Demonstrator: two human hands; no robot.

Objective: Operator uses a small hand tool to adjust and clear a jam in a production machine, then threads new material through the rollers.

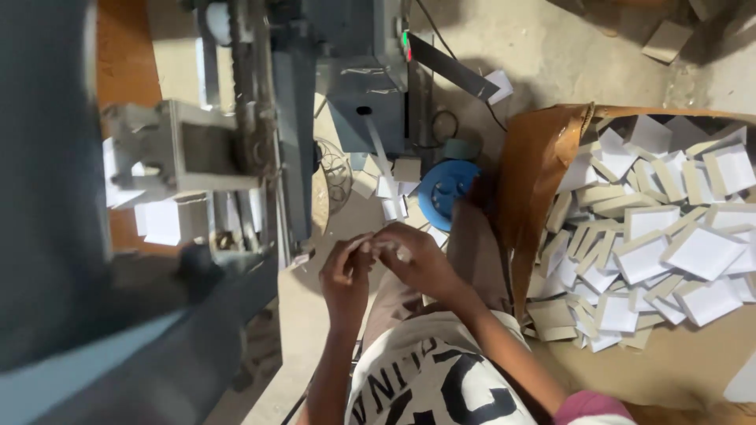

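Note:
My left hand [345, 271] and my right hand [417, 260] meet in front of me, low in the middle of the view. Together their fingertips pinch a small white piece [383, 246], too blurred to tell what it is. Both hands hover above the floor just right of a grey metal machine [260, 126]. Several small white card pieces [390, 189] lie on the floor just beyond my hands, next to a blue round part [445, 187].
A big brown cardboard box [535, 173] on the right holds a heap of white square box tops [669, 228]. White cards [161, 220] sit stacked in the machine's frame at left. Black cables [453, 55] run over the concrete floor at the top.

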